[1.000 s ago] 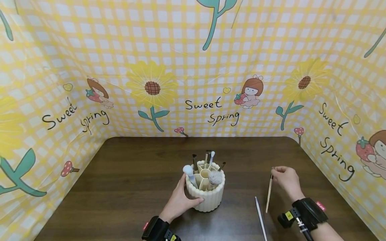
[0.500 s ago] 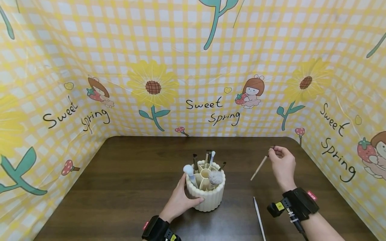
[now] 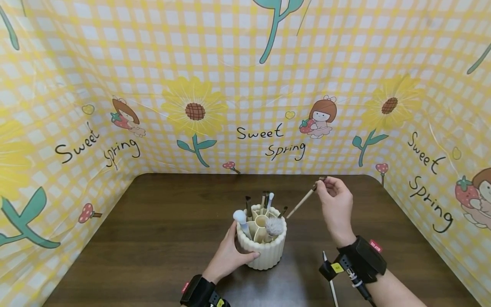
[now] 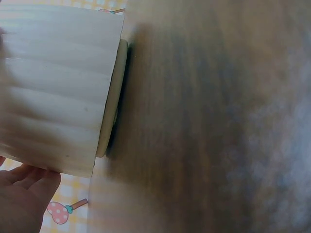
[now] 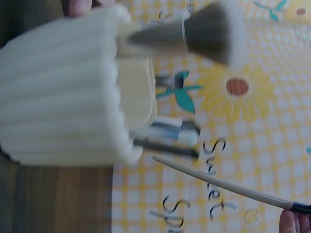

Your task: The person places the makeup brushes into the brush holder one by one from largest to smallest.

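Observation:
A cream, ribbed makeup brush holder [image 3: 268,255] with inner compartments stands on the table, several brushes upright in it. Its left side is gripped by my left hand [image 3: 226,258], thumb across the front. In the left wrist view, fingers [image 4: 41,187] lie against the holder wall [image 4: 53,87]. My right hand [image 3: 338,207] pinches a thin makeup brush [image 3: 301,201] near its dark end, up and to the right of the holder. The pale handle slants down left, its tip close by the holder's right rim. A fluffy grey brush head [image 3: 274,227] rises at the front right.
A slim white stick [image 3: 333,294] lies on the dark wooden table [image 3: 161,238] at the front right, partly hidden by the right wrist camera [image 3: 327,270]. A yellow checked cloth [image 3: 215,51] walls the table at the back and sides.
My right hand has lifted the thin brush and moved up and left to the holder, the handle swinging from nearly upright to a slant. My left hand and the holder have stayed put.

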`<state>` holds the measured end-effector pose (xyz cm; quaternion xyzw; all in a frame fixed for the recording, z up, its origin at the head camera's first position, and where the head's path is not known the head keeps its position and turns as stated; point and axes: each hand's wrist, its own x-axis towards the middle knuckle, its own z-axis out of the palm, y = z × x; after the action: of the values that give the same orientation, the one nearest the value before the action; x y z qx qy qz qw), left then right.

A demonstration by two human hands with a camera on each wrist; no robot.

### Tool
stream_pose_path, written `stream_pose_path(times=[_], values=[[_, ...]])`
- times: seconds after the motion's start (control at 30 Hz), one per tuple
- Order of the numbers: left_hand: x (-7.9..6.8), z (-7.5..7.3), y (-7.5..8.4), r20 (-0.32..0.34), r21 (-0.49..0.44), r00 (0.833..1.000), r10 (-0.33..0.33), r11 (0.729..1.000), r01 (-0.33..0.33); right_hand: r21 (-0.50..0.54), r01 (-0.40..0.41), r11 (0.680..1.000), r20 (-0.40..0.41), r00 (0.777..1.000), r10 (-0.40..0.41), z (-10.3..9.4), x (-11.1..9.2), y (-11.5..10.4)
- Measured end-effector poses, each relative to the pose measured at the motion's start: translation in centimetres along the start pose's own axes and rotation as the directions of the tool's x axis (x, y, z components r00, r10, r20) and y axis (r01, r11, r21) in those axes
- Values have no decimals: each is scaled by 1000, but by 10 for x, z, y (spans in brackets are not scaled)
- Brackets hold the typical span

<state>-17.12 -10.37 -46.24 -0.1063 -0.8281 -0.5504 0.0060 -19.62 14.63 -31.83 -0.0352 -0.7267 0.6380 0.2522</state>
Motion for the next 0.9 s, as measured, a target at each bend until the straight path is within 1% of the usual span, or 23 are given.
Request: stream_pose_path(times=[0.13, 0.27, 0.47, 0.6, 0.77, 0.9], values=[[0, 0, 0, -5, 10, 1000, 5, 1000, -5, 25, 9, 1000, 43, 999, -10, 9, -6, -8], [0, 0, -1, -6, 15, 1000, 5, 1000, -5, 16, 14, 1000, 57, 998, -15, 14, -9, -9], [-1, 0, -1, -9, 16, 1000, 9, 1000, -9, -31, 27, 999, 52, 998, -25, 19, -11, -4], [-2, 0, 1, -25, 36, 999, 22, 999, -21, -61, 27, 998, 81, 997, -22, 22, -13, -1], [-2, 0, 1, -22, 36, 1000, 19, 999, -18, -107, 23, 994, 118, 993, -11, 26, -17, 6], [-2, 0, 2, -19, 41, 1000, 13, 999, -12, -129, 29, 991, 132, 991, -12, 29, -20, 12]])
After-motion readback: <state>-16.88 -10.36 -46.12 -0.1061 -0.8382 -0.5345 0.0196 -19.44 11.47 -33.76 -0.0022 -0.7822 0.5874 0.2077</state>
